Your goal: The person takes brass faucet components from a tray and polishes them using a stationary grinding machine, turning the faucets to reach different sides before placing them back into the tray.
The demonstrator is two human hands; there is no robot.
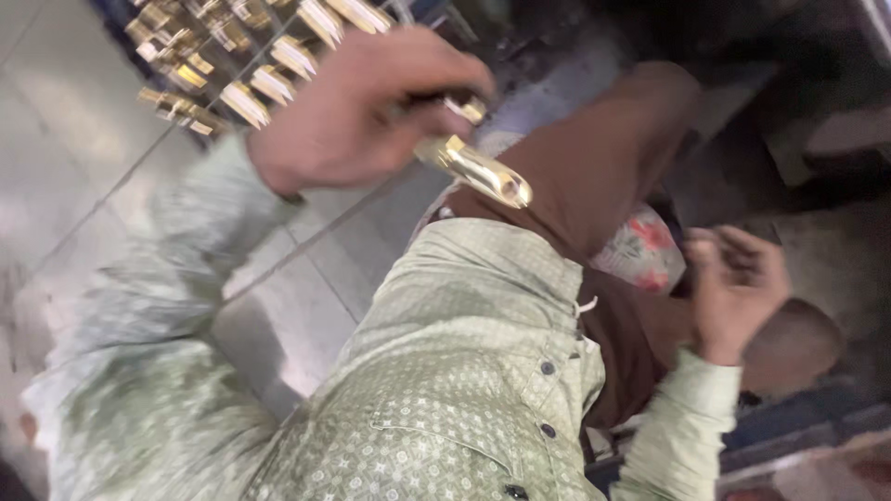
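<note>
The picture is blurred and tilted. My left hand is raised at the upper middle, fingers closed around a shiny brass fitting that sticks out to the lower right. My right hand rests low at the right with its fingers loosely curled and nothing visible in it, beside a small red-and-white packet lying on my brown trousers. Both arms wear pale green patterned sleeves.
Rows of similar brass fittings lie on a dark tray at the top left. Grey floor tiles run beneath me on the left. Dark clutter fills the upper right.
</note>
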